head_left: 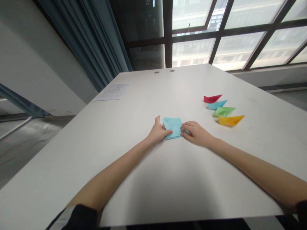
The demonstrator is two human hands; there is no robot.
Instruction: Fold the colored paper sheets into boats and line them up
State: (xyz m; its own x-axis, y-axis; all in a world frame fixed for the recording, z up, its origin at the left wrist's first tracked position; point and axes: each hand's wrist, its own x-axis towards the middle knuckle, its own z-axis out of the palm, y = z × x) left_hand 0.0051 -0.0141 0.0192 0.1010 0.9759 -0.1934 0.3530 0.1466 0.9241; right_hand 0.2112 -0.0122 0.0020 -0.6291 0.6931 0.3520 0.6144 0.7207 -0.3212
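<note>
A light blue sheet of folded paper (176, 126) lies on the white table, between my two hands. Diagonal creases and stacked layers show on its left half. My left hand (159, 131) grips its left edge, thumb pressed on top near the lower left, with one finger raised beyond the far corner. At the right edge, my right hand (193, 132) pinches the paper between thumb and bent fingers. Those fingertips cover part of that edge, so the fold beneath them is hidden.
Right of my hands stand folded paper boats in a row: red (212, 99), blue (217, 104), green (224, 111) and yellow (231, 120). A printed sheet (112, 91) lies at the table's left edge. Windows and a blue curtain (88, 38) are behind the white table (153, 99).
</note>
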